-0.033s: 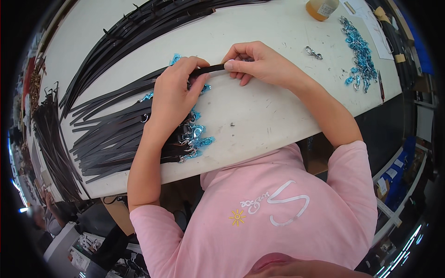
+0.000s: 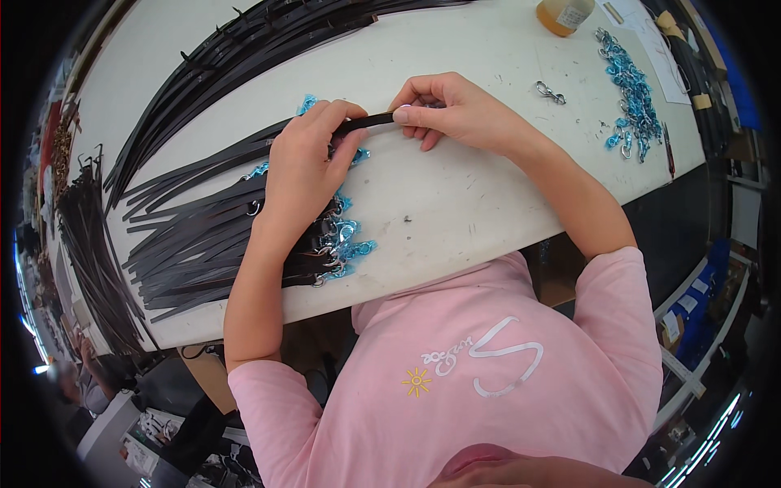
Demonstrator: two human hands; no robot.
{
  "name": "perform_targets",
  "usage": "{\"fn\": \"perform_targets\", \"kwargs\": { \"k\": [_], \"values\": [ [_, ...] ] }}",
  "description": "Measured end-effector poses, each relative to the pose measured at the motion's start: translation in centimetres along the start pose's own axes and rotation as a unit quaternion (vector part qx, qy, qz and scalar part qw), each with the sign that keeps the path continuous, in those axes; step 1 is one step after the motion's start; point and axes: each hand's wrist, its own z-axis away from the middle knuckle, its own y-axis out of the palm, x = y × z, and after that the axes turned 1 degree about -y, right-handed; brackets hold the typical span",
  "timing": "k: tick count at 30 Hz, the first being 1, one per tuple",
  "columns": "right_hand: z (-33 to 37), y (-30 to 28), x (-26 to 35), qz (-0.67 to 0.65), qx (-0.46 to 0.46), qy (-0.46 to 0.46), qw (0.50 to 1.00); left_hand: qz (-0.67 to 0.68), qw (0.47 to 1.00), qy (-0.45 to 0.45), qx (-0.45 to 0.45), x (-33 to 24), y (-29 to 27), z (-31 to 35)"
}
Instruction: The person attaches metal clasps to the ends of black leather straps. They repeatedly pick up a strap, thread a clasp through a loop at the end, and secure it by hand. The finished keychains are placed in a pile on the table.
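A narrow black strap is stretched between my two hands above the table. My left hand is closed on it, thumb and fingers pinching the strap. At its right end, my right hand grips the strap between thumb and fingers; what else those fingers cover is hidden. Under and beside my left wrist lie several black straps in a row. Their right ends carry metal clasps wrapped in blue film. A single bare metal clasp lies on the table to the right of my right hand.
A long bundle of black straps curves along the far left, and another bundle hangs over the left edge. Toward the right are a pile of blue-wrapped clasps, a thin pointed tool and a container of amber liquid.
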Motion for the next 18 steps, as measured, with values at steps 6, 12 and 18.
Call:
{"fn": "perform_targets", "kwargs": {
  "k": [6, 12, 18],
  "values": [
    [0.15, 0.04, 0.22, -0.001, -0.002, 0.000, 1.000, -0.031, 0.999, 0.007, 0.003, -0.14, -0.09, -0.01],
    [0.14, 0.01, 0.20, 0.001, 0.002, -0.001, 1.000, -0.035, 0.999, 0.006, 0.009, -0.15, -0.13, -0.01],
    [0.20, -0.21, 0.51, 0.019, 0.008, 0.007, 1.000, -0.031, 0.999, 0.020, 0.001, -0.24, -0.17, 0.01]
  ]
}}
